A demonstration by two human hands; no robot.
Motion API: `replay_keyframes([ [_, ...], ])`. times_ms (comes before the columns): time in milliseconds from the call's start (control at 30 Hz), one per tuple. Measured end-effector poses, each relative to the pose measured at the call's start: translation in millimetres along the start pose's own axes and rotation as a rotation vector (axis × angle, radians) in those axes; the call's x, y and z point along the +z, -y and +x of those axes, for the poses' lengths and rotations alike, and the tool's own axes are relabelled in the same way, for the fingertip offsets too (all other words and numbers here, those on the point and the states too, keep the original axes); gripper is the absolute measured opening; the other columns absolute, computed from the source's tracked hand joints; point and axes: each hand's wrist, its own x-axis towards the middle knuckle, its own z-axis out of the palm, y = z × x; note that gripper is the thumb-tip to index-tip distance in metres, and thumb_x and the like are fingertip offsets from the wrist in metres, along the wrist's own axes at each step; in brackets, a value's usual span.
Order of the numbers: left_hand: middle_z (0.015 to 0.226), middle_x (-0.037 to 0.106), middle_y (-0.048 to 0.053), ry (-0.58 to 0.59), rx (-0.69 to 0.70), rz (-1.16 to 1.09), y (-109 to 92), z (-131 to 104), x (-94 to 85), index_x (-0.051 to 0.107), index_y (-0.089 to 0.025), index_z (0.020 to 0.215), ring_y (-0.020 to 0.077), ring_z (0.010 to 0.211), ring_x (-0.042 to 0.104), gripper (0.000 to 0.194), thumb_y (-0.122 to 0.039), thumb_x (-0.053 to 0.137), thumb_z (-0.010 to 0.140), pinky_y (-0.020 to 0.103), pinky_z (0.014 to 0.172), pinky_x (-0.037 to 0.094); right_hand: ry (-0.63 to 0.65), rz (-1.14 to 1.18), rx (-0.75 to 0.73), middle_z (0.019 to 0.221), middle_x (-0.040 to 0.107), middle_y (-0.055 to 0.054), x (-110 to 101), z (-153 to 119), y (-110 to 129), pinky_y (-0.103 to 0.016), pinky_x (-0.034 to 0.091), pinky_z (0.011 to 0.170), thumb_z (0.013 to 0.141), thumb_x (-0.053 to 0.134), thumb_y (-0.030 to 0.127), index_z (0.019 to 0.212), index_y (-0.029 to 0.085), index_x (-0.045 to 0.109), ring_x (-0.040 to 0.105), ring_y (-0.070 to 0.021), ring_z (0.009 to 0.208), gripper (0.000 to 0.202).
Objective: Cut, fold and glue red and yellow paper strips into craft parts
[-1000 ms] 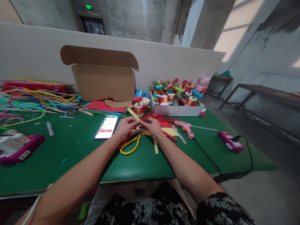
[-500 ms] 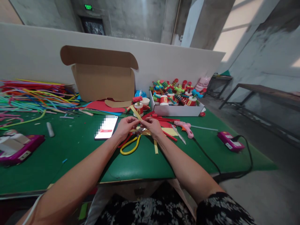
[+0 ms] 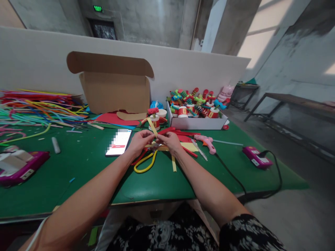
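Note:
Between the fingertips of my left hand [image 3: 140, 142] and my right hand [image 3: 169, 141] is a narrow yellow strip [image 3: 152, 126], its free end slanting up and to the left. Both hands are pinched on its lower part and nearly touch. Under and beside my left hand lie scissors with yellow handles [image 3: 146, 164], partly hidden. A second yellow strip [image 3: 174, 164] lies below my right hand. Just behind my hands stands a small white and red cup figure [image 3: 154, 122] with a red top and coiled arms.
A phone [image 3: 119, 142] lies left of my hands. Rightward are a pink glue gun [image 3: 209, 143] with a black cord and a purple power strip [image 3: 258, 158]. Behind stand a white box [image 3: 199, 123] of figures and a cardboard box [image 3: 115, 90]. Colored strips [image 3: 39, 108] pile at left.
The yellow strip's free end has tilted slightly more upright, and my fingers have shifted a little on it. Otherwise the scene looks the same.

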Motion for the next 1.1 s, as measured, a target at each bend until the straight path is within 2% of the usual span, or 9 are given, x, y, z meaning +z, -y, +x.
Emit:
replay_keyframes([
  [233, 0.055, 0.054, -0.003, 0.008, -0.007, 0.034, 4.2, 1.9, -3.3, 0.061, -0.014, 0.070, 0.0077, 0.049, 0.044, 0.034, -0.044, 0.073, 0.060, 0.021, 0.049, 0.032, 0.070, -0.013, -0.005, 0.059, 0.064, 0.000, 1.6, -4.8, 1.3, -0.029, 0.051, 0.062, 0.050, 0.079, 0.033, 0.068, 0.013, 0.064, 0.061, -0.0132, 0.056, 0.031],
  [433, 0.051, 0.053, -0.003, 0.028, -0.007, 0.042, 8.2, 4.5, -7.2, 0.062, -0.013, 0.068, 0.0075, 0.047, 0.042, 0.033, -0.044, 0.072, 0.061, 0.020, 0.047, 0.031, 0.049, -0.055, -0.041, 0.057, 0.063, 0.001, 2.3, -5.0, 1.7, -0.028, 0.051, 0.061, 0.051, 0.078, 0.033, 0.066, 0.014, 0.063, 0.060, -0.0127, 0.055, 0.028],
  [733, 0.055, 0.053, -0.003, 0.036, -0.031, -0.064, 3.0, 1.4, -1.3, 0.061, -0.014, 0.069, 0.0073, 0.048, 0.043, 0.034, -0.045, 0.072, 0.061, 0.020, 0.049, 0.034, 0.020, -0.022, -0.071, 0.059, 0.063, 0.001, 3.1, -3.7, -1.6, -0.027, 0.051, 0.063, 0.053, 0.076, 0.031, 0.065, 0.014, 0.063, 0.060, -0.0119, 0.056, 0.025],
  [900, 0.051, 0.052, -0.003, 0.004, -0.024, 0.052, 6.5, 2.8, -4.9, 0.061, -0.014, 0.066, 0.0078, 0.047, 0.042, 0.033, -0.044, 0.072, 0.060, 0.021, 0.048, 0.032, 0.034, -0.122, -0.073, 0.058, 0.062, 0.002, 2.0, -2.8, -3.9, -0.028, 0.051, 0.061, 0.054, 0.075, 0.030, 0.067, 0.016, 0.062, 0.061, -0.0134, 0.056, 0.024],
  [1100, 0.052, 0.051, -0.004, 0.045, -0.035, -0.065, 7.3, 4.0, -4.8, 0.059, -0.014, 0.067, 0.0071, 0.047, 0.042, 0.031, -0.044, 0.069, 0.065, 0.020, 0.048, 0.031, 0.024, -0.199, -0.102, 0.054, 0.062, 0.001, 1.2, -4.1, -0.5, -0.027, 0.050, 0.056, 0.058, 0.073, 0.029, 0.065, 0.016, 0.062, 0.059, -0.0138, 0.052, 0.018],
])
